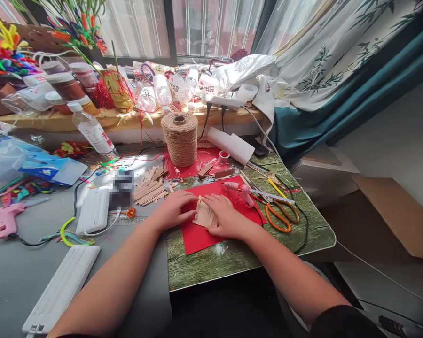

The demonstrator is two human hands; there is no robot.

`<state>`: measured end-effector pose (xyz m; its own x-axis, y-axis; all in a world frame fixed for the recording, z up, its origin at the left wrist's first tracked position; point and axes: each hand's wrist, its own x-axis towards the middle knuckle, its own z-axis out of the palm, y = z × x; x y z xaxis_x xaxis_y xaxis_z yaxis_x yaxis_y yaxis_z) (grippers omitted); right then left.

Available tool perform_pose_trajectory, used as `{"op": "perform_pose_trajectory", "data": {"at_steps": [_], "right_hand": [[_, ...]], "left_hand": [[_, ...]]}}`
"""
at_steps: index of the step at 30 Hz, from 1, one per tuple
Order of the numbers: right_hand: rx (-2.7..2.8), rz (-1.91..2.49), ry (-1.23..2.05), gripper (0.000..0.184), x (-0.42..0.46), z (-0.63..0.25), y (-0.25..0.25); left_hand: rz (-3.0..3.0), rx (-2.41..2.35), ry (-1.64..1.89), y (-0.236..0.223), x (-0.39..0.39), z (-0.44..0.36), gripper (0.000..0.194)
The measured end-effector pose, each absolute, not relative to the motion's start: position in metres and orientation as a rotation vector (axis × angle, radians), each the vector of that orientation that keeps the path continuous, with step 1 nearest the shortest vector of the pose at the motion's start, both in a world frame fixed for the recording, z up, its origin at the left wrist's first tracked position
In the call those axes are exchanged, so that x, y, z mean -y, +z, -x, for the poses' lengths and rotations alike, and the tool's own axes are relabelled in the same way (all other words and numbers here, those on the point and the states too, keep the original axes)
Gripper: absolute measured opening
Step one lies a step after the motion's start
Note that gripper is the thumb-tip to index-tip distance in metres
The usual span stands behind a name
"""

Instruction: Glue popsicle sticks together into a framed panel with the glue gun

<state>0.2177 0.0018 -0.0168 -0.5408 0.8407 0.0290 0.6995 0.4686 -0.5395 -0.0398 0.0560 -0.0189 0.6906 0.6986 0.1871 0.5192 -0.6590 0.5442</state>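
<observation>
A small panel of pale craft sticks (205, 217), joined side by side, rests on a red sheet (197, 241). My left hand (172, 209) is at its left edge, thumb and fingertips touching it. Over its right part lies my right hand (226, 217), fingers curved across the top and thumb at the lower edge. Part of the panel is hidden under the right hand. Just right of that hand, a pink glue gun (240, 191) lies on the red sheet. Scissors with orange handles (279, 219) lie beyond it.
Loose craft sticks (151, 187) are heaped left of the red sheet. A big twine spool (179, 141) stands behind it. Power strips (61, 291), a second pink glue gun (6, 219) and a bottle (93, 131) occupy the left. A black cord (306, 225) runs along the right.
</observation>
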Motion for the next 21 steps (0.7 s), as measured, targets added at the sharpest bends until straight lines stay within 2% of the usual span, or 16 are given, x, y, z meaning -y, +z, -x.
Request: {"op": "perform_pose_trajectory", "data": {"at_steps": [4,6,21], "right_hand": [[2.439,1.184,0.797,0.099,-0.009,-0.232,-0.017],[2.392,1.165,0.797,0.1,-0.009,-0.235,-0.02],[2.325,1.121,0.751,0.091,-0.013,-0.236,-0.033]], "left_hand": [[-2.417,-0.926,0.488,-0.018,-0.056,0.043,0.074],[-2.416,-0.949,0.455,-0.02,-0.055,0.043,0.083],[-2.445,-1.027,0.409,-0.026,-0.054,0.03,0.086]]}}
